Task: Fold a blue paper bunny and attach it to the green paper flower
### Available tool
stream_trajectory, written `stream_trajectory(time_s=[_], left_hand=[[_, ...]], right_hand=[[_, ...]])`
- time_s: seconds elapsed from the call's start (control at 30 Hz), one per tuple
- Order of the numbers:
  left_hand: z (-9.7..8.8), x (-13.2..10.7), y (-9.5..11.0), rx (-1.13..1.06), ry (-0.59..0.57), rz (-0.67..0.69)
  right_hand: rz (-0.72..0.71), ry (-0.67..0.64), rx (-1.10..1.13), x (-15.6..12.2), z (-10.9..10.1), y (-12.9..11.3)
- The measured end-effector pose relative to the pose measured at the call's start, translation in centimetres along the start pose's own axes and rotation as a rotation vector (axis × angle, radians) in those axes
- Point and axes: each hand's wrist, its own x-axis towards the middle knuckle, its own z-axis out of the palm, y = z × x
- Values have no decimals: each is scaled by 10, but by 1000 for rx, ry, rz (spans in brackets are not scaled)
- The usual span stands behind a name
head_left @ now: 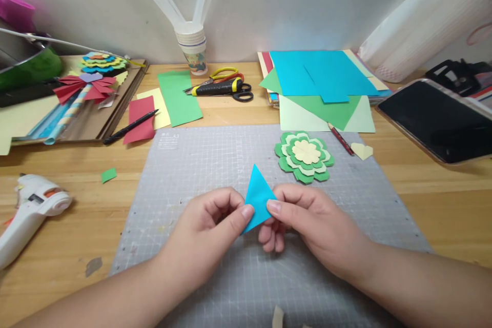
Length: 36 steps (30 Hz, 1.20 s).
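A blue paper triangle [257,196] is held up over the grey cutting mat [184,164], one point toward the wall. My left hand [215,225] pinches its left edge, thumb on top. On the right edge, the thumb and fingers of my right hand [307,215] grip it too, the other fingers curled beneath. Just beyond my right hand lies a layered paper flower [305,156] in green, pale green and cream. A dark red pencil [341,139] and a small cream paper heart [362,151] rest to the flower's right.
At left are a white glue gun [38,205] and a black pen [130,127]. Scissors [242,93] and a utility knife [217,87] lie behind the mat, near paper cups [194,51] holding white strips. Blue paper [319,74] tops a stack beside a tablet [434,120].
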Motion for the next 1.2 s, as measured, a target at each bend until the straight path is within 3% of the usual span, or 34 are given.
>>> stream_trajectory(time_s=[0.73, 0.9, 1.03, 1.2], left_hand=[[4, -1, 8, 123, -50, 73], [4, -1, 6, 64, -71, 93], [2, -2, 2, -64, -91, 55], [0, -2, 0, -152, -43, -1]], right_hand=[[-52, 18, 38, -1, -1, 3], [-68, 14, 11, -3, -1, 1], [-29, -64, -14, -2, -1, 1], [-5, -86, -56, -2, 1, 3]])
